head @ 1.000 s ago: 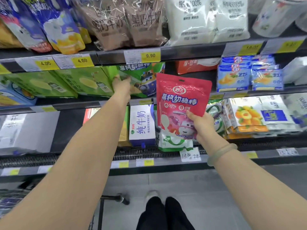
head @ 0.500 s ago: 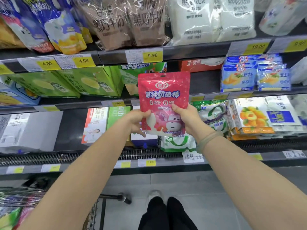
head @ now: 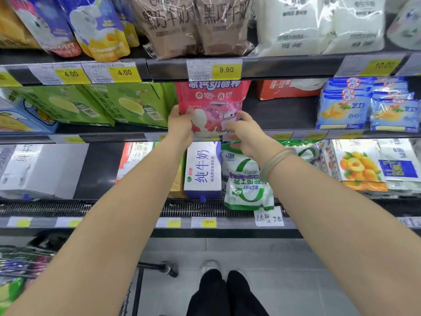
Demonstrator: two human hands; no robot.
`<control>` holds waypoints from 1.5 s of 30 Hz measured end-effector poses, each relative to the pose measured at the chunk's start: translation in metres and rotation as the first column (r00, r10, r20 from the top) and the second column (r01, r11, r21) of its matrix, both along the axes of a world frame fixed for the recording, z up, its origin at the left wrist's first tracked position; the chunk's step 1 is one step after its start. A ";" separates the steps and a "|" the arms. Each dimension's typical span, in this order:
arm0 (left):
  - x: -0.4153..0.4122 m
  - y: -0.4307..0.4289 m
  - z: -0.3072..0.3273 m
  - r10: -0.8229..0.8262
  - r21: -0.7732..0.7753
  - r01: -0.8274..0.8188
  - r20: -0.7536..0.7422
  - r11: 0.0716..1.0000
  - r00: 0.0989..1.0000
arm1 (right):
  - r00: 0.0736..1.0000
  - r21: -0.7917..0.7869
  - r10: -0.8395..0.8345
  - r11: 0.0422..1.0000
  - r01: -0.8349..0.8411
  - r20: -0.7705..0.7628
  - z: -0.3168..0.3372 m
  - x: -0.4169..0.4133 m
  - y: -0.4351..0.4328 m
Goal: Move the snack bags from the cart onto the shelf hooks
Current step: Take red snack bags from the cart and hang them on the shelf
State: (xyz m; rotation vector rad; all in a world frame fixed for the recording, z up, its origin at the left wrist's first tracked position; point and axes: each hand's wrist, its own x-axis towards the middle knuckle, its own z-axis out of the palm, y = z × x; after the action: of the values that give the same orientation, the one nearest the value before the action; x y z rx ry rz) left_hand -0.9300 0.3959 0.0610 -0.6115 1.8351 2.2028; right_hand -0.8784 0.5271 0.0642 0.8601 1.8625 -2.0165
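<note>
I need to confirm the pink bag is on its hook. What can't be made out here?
Head view:
- Top of the pink snack bag and any hook: hidden behind the shelf edge with the 9.90 tag.
- Bag's lower corners: covered by the left hand and right hand.
- Cart: cut off at the left edge, contents blurred.
- Lower price labels: too small and blurred to read.

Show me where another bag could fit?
Bare dark shelf lies right of the pink bag, in front of the orange box, up to the blue packs. One shelf down, a gap sits between the white box and red carton. Left of the bag, green cartons crowd close.
</note>
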 end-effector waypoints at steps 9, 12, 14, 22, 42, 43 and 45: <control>-0.003 -0.005 -0.033 0.077 -0.258 -0.029 0.179 0.966 0.981 | 0.999 -0.075 -0.033 0.997 0.030 -0.031 -0.025 -0.008 -0.012; -0.004 -0.004 -0.032 -0.010 -0.234 0.036 0.108 0.972 0.994 | 0.997 -0.085 -0.059 0.995 0.054 -0.058 -0.028 -0.010 -0.015; -0.009 -0.006 -0.032 -0.035 -0.228 0.049 0.067 0.972 0.997 | 0.995 -0.092 -0.071 0.994 0.064 -0.072 -0.029 -0.015 -0.017; -0.029 -0.013 -0.029 -0.261 -0.141 0.263 0.032 0.955 0.965 | 0.993 -0.104 -0.026 0.994 0.014 -0.118 -0.027 -0.040 -0.019; 0.114 -0.150 0.003 0.085 -0.299 -0.103 -0.071 0.949 0.994 | 0.906 -0.191 0.423 0.887 -0.420 -0.026 0.024 0.041 -0.162; 0.128 -0.172 0.005 0.149 -0.318 -0.169 -0.086 0.933 0.985 | 0.880 -0.214 0.473 0.857 -0.469 -0.035 0.029 0.049 -0.184; 0.156 -0.215 0.006 0.252 -0.361 -0.274 -0.109 0.891 0.962 | 0.838 -0.244 0.543 0.807 -0.538 -0.050 0.037 0.065 -0.228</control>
State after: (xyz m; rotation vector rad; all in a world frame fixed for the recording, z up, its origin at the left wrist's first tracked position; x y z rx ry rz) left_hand -0.7741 0.1808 0.0667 -0.9250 2.3549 2.0488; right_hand -0.8135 0.2994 0.1014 0.2324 1.5570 -1.7974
